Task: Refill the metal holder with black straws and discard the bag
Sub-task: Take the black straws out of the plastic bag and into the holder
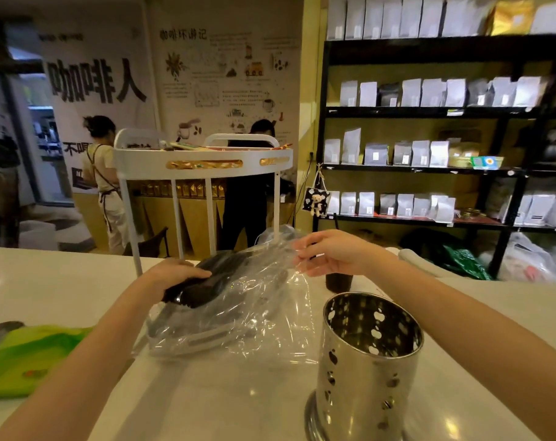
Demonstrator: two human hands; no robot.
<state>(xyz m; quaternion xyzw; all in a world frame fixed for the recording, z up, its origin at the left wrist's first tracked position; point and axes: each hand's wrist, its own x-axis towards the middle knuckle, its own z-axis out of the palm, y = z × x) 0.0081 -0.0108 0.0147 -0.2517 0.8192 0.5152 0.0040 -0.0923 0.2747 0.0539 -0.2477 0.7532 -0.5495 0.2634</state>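
A clear plastic bag [254,319] lies on the white counter in the middle of the view. A bundle of black straws [206,281] sticks out of its left side. My left hand [171,275] is closed over the top of that bundle. My right hand [330,253] pinches the bag's upper right edge and lifts it. The perforated metal holder [365,361] stands upright at the near right, and I see no straws inside it.
A white tiered rack [203,160] stands on the counter behind the bag. A green packet [31,358] lies at the near left. A dark cup [338,281] sits behind the holder. Two people stand beyond the counter; black shelves with pouches fill the right.
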